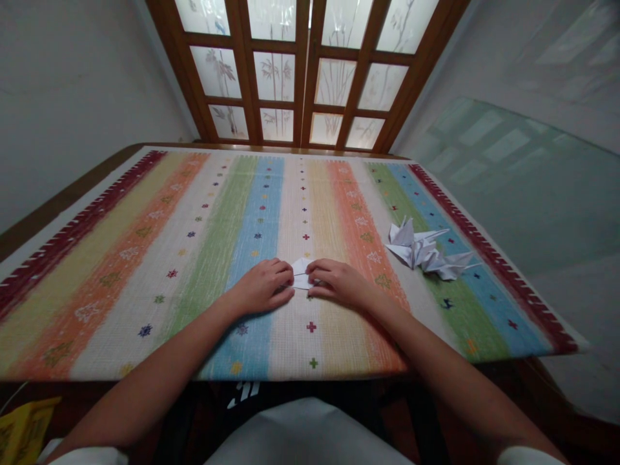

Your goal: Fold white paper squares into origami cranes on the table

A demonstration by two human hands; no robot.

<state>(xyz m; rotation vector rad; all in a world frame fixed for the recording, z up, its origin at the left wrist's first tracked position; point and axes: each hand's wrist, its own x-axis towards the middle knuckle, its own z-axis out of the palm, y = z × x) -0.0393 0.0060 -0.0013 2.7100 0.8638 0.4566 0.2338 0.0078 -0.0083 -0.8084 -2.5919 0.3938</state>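
A small white folded paper (301, 274) lies on the striped cloth (145, 258) near the table's front edge. My left hand (264, 285) rests on the cloth with its fingers curled, the fingertips pressing the paper's left side. My right hand (339, 284) mirrors it, fingers bent and pinching the paper's right side. Most of the paper is hidden under my fingers.
A heap of folded white paper cranes (426, 250) lies on the cloth to the right of my right hand. A wooden window with frosted panes (300, 71) stands beyond the far edge. A glass sheet (523, 187) leans at the right. Something yellow (24, 429) sits at the bottom left.
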